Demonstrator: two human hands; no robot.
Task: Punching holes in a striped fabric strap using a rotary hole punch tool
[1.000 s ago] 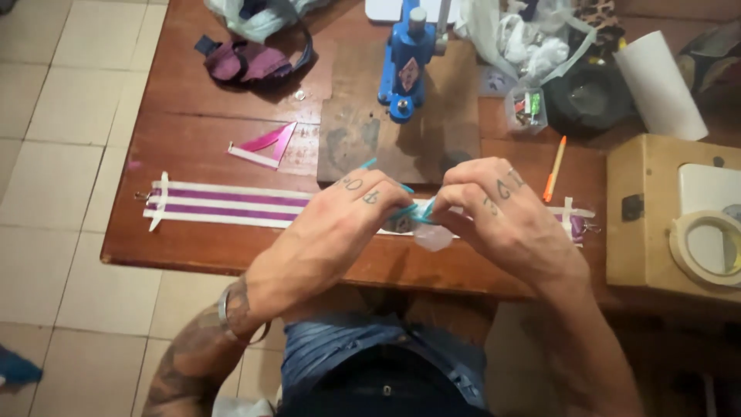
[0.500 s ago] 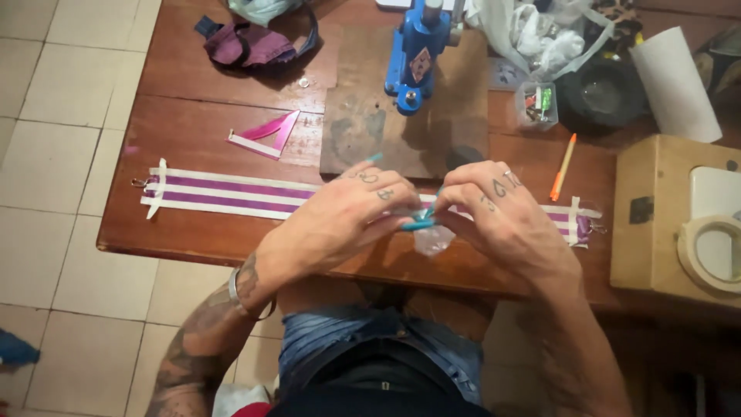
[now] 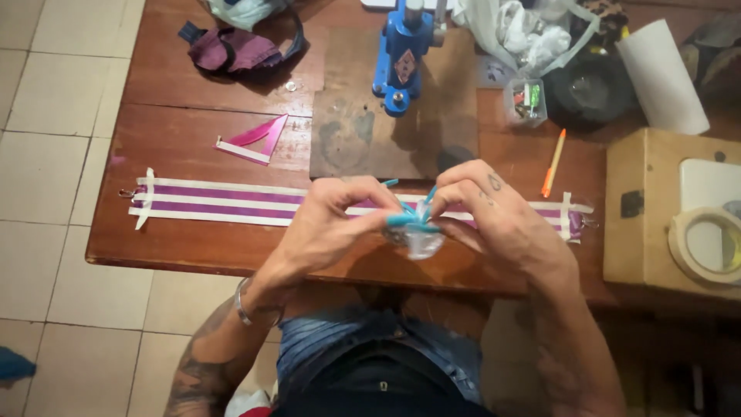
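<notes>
My left hand (image 3: 332, 224) and my right hand (image 3: 494, 212) meet over the front edge of the wooden table (image 3: 193, 247). Both pinch a small clear plastic bag (image 3: 421, 241) between their fingertips, which have long teal nails. What is inside the bag is too small to tell. Under the hands a long purple strap with white stripes (image 3: 224, 202) lies flat across the table, taped down at each end, with a metal clip at its left end.
A blue hand press (image 3: 401, 54) stands on a dark board (image 3: 351, 131) at the back. Nearby lie a pink triangular piece (image 3: 255, 140), an orange pen (image 3: 553, 162), a white paper roll (image 3: 660, 77), purple straps (image 3: 231, 48), and a wooden box (image 3: 648, 208) with a tape roll (image 3: 706, 247).
My hands have turned so the fingertips face each other and lifted the clear bag slightly; the left hand's knuckles have rolled away. The view has shifted a little.
</notes>
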